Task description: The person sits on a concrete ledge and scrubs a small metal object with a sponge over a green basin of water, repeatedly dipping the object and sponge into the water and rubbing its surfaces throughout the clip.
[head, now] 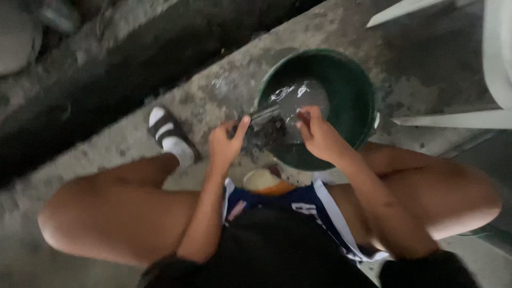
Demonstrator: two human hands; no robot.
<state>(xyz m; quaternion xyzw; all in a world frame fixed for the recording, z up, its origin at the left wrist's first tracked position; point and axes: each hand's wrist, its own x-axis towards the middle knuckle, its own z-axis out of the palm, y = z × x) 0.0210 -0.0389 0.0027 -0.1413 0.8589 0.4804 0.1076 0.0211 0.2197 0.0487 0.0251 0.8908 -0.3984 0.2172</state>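
Head view, blurry, looking straight down at a seated or squatting person. Both hands were at the near rim of a green plastic basin (349,90), upper centre-right of the frame, with water glinting inside it. The left hand (226,143) was closed around a dark wet object (265,130), thumb up on its top edge; too blurred to tell what the object was, maybe cloth or a mesh item. The right hand (316,133) pinched the same object's other end with fingers curled, over the basin's water. The object sat between the two hands, at the basin's lower-left rim, partly over the water.

Just below the hands, centre frame, lay a round pale item with an orange edge (264,181), partly hidden by the person's dark blue shorts with white trim (298,202); a small red-and-white patch showed on the shorts at centre, unreadable.

Left of centre, a foot wore a black sandal with white stripes (168,133) on the rough concrete floor (213,90). A dark drainage channel (106,69) ran diagonally across the upper left. White plastic chair legs (453,118) stood at the upper right and right edge, near the basin.
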